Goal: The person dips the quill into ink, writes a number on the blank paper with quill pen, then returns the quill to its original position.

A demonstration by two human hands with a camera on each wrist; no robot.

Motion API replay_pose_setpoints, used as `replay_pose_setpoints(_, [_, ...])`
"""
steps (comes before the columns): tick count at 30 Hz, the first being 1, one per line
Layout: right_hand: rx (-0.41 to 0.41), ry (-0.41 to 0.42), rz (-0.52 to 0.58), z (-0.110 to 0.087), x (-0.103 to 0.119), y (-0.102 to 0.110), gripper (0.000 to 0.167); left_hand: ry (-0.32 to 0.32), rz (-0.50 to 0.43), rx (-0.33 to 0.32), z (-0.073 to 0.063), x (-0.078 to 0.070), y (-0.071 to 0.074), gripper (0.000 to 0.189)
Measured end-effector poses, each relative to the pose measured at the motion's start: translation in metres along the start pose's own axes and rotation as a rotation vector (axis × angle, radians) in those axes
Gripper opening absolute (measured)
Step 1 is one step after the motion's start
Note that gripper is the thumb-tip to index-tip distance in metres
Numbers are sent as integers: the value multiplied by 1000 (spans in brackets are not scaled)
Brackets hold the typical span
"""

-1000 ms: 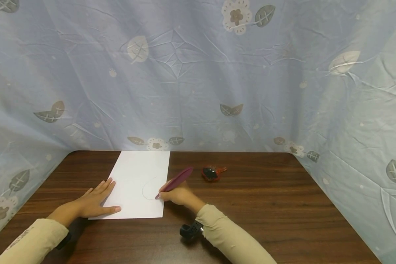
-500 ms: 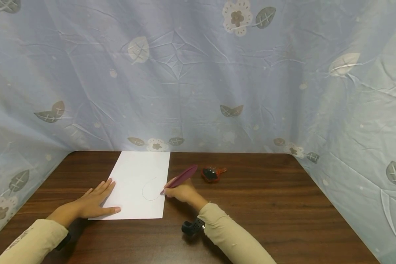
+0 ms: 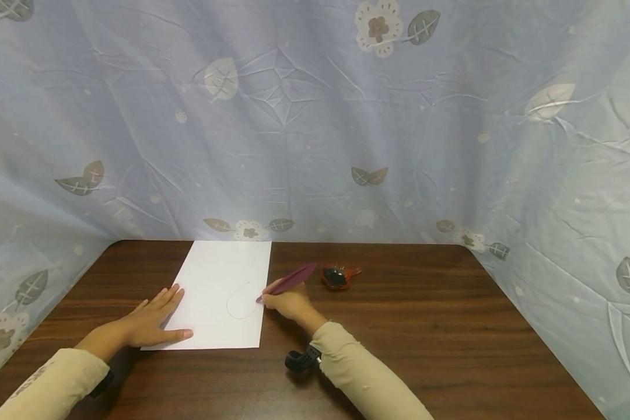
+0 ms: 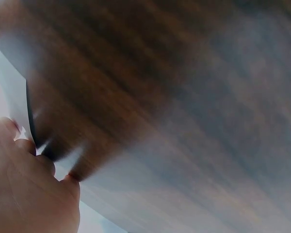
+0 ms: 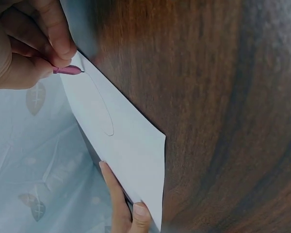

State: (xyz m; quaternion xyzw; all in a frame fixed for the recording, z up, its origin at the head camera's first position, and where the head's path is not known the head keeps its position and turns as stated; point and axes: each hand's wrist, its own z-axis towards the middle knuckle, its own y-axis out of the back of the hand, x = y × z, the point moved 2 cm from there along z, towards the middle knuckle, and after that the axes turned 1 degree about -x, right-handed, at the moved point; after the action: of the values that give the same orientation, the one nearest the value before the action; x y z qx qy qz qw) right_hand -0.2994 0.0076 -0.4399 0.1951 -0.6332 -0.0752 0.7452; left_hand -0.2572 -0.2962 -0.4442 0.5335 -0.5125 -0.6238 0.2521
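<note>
A white sheet of paper (image 3: 220, 274) lies on the dark wooden table, with a thin curved line drawn on its right half. My left hand (image 3: 154, 321) rests flat with spread fingers on the sheet's left edge, the thumb on its lower part. My right hand (image 3: 289, 302) pinches a purple feather-shaped pen (image 3: 296, 277) near its tip, at the paper's right edge. In the right wrist view, the pen's pink tip (image 5: 70, 70) meets the end of the curved line. The left wrist view shows part of the left hand (image 4: 31, 184) and its fingers against the tabletop.
A small red-and-black object (image 3: 337, 276) with a short orange stem sits on the table (image 3: 425, 315) right of the pen. A pale blue curtain (image 3: 315, 116) with leaf and flower prints encloses the back and sides. Dark bands are on both wrists.
My right hand has moved slightly right and then upward with the pen, and the drawn curve has grown longer along its lower right side. The left hand has stayed put.
</note>
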Motion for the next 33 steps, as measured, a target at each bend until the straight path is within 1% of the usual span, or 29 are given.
replay_pose_setpoints(5, [-43, 4, -51, 2, 0, -4, 9, 3, 8, 8, 0, -1, 1, 100])
replay_pose_setpoints(10, [-79, 2, -52, 4, 0, -10, 9, 4, -7, 10, 0, 0, 0, 101])
replay_pose_setpoints(13, [-91, 11, -45, 5, 0, -14, 9, 3, -4, 5, 1, 3, -1, 101])
replay_pose_setpoints(18, [-103, 44, -96, 6, 3, -19, 8, -6, -7, -3, 1, 5, -3, 101])
replay_pose_setpoints(21, [-98, 29, -112, 5, 5, -22, 7, -25, -27, -15, 0, 5, -2, 101])
replay_pose_setpoints(22, [-96, 25, -114, 5, 6, -22, 7, -16, -16, -12, 1, 6, -3, 102])
replay_pose_setpoints(25, [-88, -7, -98, 4, 7, -25, 7, -1, 12, -13, 3, 9, -5, 103])
replay_pose_setpoints(28, [-87, -13, -60, 3, 8, -28, 8, 12, 34, -12, 4, 14, -7, 104])
replay_pose_setpoints(33, [-91, -19, 8, 1, 9, -33, 9, 7, 22, -17, 4, 16, -7, 104])
